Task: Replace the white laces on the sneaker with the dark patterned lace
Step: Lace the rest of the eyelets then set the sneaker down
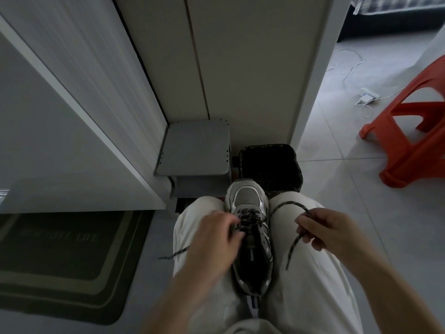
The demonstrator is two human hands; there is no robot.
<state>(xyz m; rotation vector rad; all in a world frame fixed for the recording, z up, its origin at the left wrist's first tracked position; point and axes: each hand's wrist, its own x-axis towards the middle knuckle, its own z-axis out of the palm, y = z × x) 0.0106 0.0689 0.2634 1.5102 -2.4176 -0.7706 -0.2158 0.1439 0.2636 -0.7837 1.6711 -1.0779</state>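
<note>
Sneaker first: it sits wedged between our knees, toe pointing far and heel near, its open mouth facing up at us. Its dark patterned lace already crosses the eyelet rows nearest the toe, and no white lace shows on the shoe, so we judge the swap about halfway, with the upper eyelets not yet threaded. Our left hand lies against the left side of the shoe, fingers curled in and pinching the lace at the eyelets (the view is soft here, so we cannot tell which hole), while a loose tail trails out to the left below the wrist. Our right hand is held to the right of the shoe, over the right thigh, thumb and fingers clamped on the other run of lace; that run arcs up from the shoe over the knee and its free end hangs down toward us. We expect the lace to be light, limp and a little rough, so it will flop unless held close to its tip, and the tip is where we would take it for threading. The shoe looks light but stiffer in the sole, and the knees should steady it. A lined bin stands just beyond the toe.
</note>
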